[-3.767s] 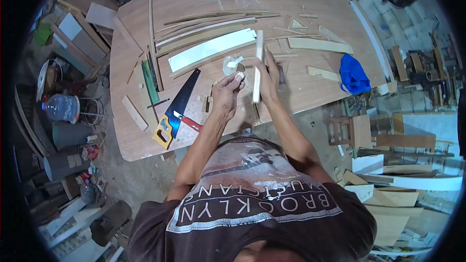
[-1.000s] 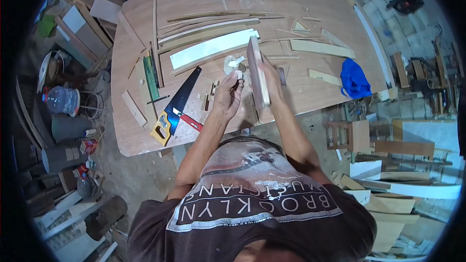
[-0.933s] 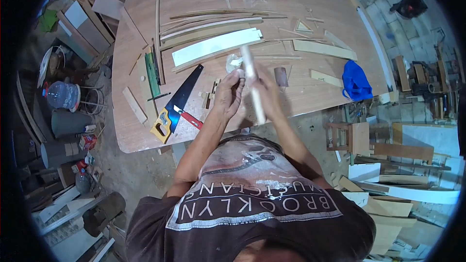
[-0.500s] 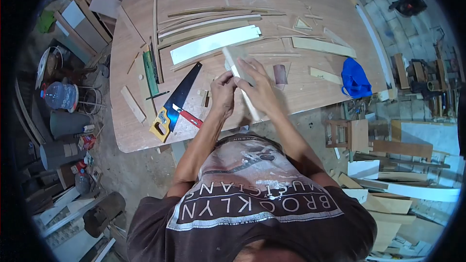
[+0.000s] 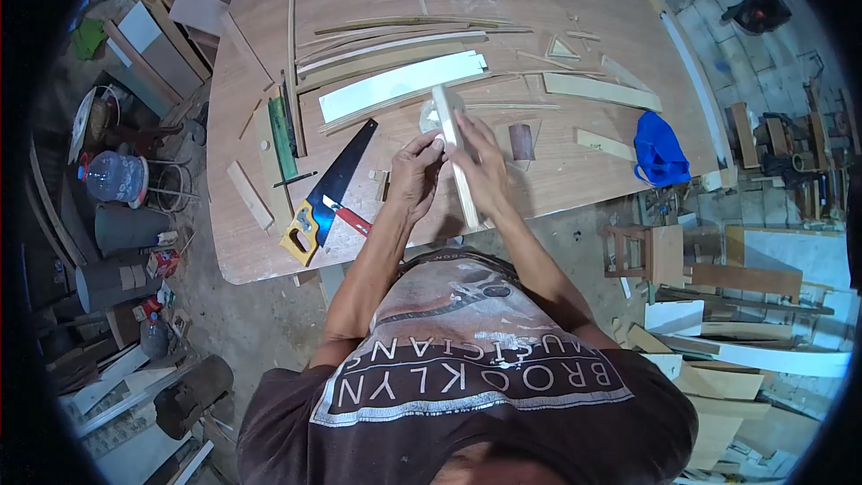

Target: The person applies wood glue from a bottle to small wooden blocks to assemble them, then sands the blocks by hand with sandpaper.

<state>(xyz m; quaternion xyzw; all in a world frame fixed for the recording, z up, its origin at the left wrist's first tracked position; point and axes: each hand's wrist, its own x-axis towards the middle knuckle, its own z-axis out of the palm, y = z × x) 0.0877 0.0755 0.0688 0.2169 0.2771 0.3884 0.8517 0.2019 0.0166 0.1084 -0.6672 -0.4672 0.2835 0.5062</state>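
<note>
Two hands raised over the near edge of the counter [image 5: 269, 242], both closed on one narrow wood strip [image 5: 456, 160] held on edge and running away from the body. Right hand [image 5: 485, 169] wrapped along the strip's right side, fingers curled over its middle. Left hand [image 5: 416, 172] pinched against the strip's left face near the far end, fingertips pressing a small pale piece there, too small to identify. Just beyond the strip's far tip, a clear plastic bag [image 5: 431, 112] lying on the counter. To the left, a saw [image 5: 330, 193] with yellow handle, blade pointing away, a red-handled tool [image 5: 346, 214] touching its near side. Farther left, a green level [image 5: 278, 139] lying lengthwise. Beyond the hands, a long white board [image 5: 400, 85] among several thin curved slats. To the right, a small brown block [image 5: 521, 141], pale offcuts, and a blue bag [image 5: 658, 148] near the counter's right edge.
</note>
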